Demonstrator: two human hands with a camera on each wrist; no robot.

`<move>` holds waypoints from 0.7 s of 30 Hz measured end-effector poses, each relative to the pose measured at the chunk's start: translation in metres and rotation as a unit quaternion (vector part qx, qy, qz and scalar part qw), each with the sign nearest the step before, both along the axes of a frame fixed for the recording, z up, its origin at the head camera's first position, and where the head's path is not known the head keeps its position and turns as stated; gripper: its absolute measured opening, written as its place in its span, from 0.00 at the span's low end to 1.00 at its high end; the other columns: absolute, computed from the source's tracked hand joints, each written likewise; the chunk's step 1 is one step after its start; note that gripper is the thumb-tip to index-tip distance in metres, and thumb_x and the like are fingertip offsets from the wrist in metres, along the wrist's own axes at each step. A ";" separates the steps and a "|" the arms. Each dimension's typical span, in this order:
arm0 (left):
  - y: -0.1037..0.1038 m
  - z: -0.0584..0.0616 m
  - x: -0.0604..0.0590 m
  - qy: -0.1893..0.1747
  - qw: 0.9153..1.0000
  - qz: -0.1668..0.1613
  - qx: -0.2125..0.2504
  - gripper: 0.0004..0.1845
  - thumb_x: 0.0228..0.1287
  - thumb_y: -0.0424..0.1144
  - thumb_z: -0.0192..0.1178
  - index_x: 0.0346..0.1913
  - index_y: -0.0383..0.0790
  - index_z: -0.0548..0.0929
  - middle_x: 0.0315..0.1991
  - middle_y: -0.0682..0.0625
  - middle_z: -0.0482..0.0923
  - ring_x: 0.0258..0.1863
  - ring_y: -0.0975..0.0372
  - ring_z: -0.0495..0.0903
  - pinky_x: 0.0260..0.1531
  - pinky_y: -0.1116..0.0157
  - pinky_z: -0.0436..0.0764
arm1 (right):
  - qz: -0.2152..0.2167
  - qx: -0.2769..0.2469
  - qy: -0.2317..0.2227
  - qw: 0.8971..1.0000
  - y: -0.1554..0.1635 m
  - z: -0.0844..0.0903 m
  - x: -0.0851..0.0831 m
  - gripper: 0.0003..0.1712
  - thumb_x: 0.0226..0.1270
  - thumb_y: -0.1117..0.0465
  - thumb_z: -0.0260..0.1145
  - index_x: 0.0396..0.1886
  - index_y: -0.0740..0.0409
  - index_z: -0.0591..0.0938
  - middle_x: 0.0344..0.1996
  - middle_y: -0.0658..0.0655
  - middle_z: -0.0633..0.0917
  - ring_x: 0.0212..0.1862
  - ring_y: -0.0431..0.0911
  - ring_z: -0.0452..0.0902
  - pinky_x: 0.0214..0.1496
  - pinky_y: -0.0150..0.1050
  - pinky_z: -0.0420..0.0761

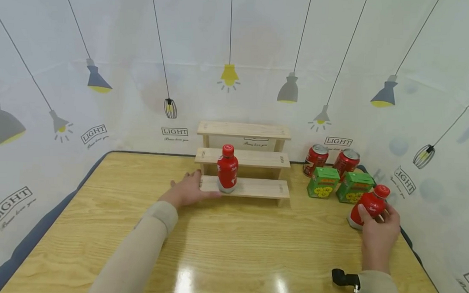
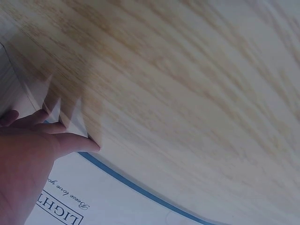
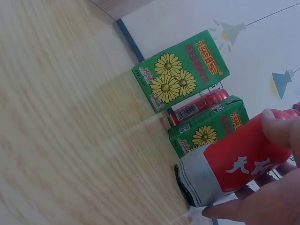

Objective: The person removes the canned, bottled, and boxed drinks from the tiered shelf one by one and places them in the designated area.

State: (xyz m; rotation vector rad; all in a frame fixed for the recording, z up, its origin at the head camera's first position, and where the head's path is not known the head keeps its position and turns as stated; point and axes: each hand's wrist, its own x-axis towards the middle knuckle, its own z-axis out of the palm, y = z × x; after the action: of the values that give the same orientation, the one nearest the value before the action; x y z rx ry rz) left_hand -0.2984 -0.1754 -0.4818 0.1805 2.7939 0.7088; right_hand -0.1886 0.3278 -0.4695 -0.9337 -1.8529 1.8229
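The right hand [image 1: 379,233] wrapped its fingers round a tilted red bottle [image 1: 367,206] right of the 3-step wooden rack [image 1: 243,161], lifting its base off the table [image 1: 230,251]. The left hand [image 1: 187,190] lay flat, fingers straight, against the rack's lowest step, likely steadying it beside another red bottle [image 1: 227,168]. Between tilted bottle and rack stood 2 green cartons [image 1: 322,182] and 2 red cans [image 1: 315,159].
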 end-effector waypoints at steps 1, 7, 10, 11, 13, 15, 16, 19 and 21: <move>0.000 -0.001 0.000 0.000 1.000 0.000 0.000 0.81 0.35 0.96 0.55 0.85 0.41 0.54 0.85 0.42 0.60 0.87 0.39 0.47 0.74 0.18 0.41 | 0.002 0.004 -0.001 1.000 0.001 0.000 0.000 0.47 0.76 0.50 0.70 0.86 0.37 0.56 0.87 0.49 0.59 0.86 0.52 0.56 0.88 0.50 0.60; -0.001 -0.002 -0.001 0.002 1.000 0.001 0.000 0.81 0.35 0.96 0.55 0.85 0.41 0.55 0.85 0.41 0.60 0.87 0.39 0.48 0.74 0.18 0.41 | 0.010 0.012 -0.007 1.000 0.001 0.003 0.002 0.47 0.78 0.51 0.68 0.87 0.37 0.55 0.87 0.49 0.58 0.87 0.50 0.54 0.89 0.49 0.58; 0.000 -0.002 -0.001 0.001 1.000 0.000 0.001 0.81 0.34 0.96 0.55 0.85 0.41 0.54 0.85 0.41 0.60 0.87 0.39 0.48 0.74 0.18 0.41 | 0.012 0.014 -0.012 1.000 0.002 0.004 0.004 0.46 0.78 0.50 0.67 0.87 0.36 0.54 0.87 0.48 0.58 0.88 0.50 0.53 0.89 0.49 0.56; 0.000 -0.001 -0.001 0.000 1.000 0.000 0.002 0.81 0.34 0.96 0.55 0.85 0.41 0.55 0.85 0.41 0.60 0.87 0.39 0.48 0.74 0.18 0.41 | 0.013 0.015 -0.013 1.000 0.002 0.004 0.004 0.46 0.78 0.50 0.67 0.87 0.36 0.54 0.87 0.48 0.57 0.88 0.50 0.52 0.89 0.50 0.56; 0.000 -0.002 -0.001 0.000 1.000 0.000 0.003 0.81 0.34 0.96 0.55 0.85 0.42 0.55 0.85 0.42 0.60 0.87 0.39 0.47 0.74 0.18 0.40 | 0.014 0.018 -0.016 1.000 0.003 0.003 0.004 0.46 0.78 0.49 0.67 0.87 0.35 0.54 0.87 0.48 0.57 0.88 0.50 0.52 0.90 0.50 0.55; 0.000 -0.002 -0.002 0.002 1.000 0.001 0.004 0.81 0.34 0.96 0.55 0.85 0.42 0.55 0.85 0.42 0.60 0.87 0.39 0.47 0.74 0.18 0.40 | 0.014 0.021 -0.015 1.000 0.004 0.003 0.003 0.45 0.78 0.50 0.67 0.87 0.36 0.55 0.87 0.48 0.58 0.88 0.51 0.53 0.90 0.51 0.55; 0.000 -0.003 -0.002 0.004 1.000 0.002 0.003 0.81 0.34 0.96 0.55 0.85 0.42 0.55 0.85 0.42 0.60 0.87 0.39 0.47 0.74 0.18 0.40 | 0.015 0.021 -0.015 1.000 0.004 0.002 0.003 0.45 0.79 0.50 0.67 0.87 0.36 0.55 0.87 0.48 0.58 0.88 0.51 0.52 0.90 0.51 0.54; 0.000 -0.004 -0.003 0.006 1.000 0.005 0.001 0.81 0.33 0.97 0.54 0.85 0.42 0.55 0.85 0.41 0.60 0.87 0.39 0.47 0.74 0.18 0.40 | 0.015 0.030 -0.010 0.999 0.003 0.003 0.003 0.46 0.78 0.50 0.68 0.87 0.36 0.55 0.87 0.48 0.58 0.88 0.50 0.51 0.90 0.51 0.53; 0.000 -0.005 -0.003 0.004 1.000 0.004 -0.001 0.81 0.33 0.97 0.54 0.85 0.41 0.55 0.85 0.41 0.60 0.87 0.39 0.47 0.74 0.18 0.41 | 0.013 0.046 -0.007 0.999 0.002 0.010 0.007 0.47 0.77 0.49 0.69 0.87 0.36 0.55 0.87 0.47 0.58 0.89 0.48 0.49 0.91 0.51 0.51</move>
State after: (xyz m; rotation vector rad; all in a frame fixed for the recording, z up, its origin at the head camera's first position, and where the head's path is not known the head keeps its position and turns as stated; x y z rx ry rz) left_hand -0.3017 -0.1750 -0.4871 0.1740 2.8046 0.7097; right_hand -0.1812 0.3299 -0.4590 -0.8953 -1.9477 1.7336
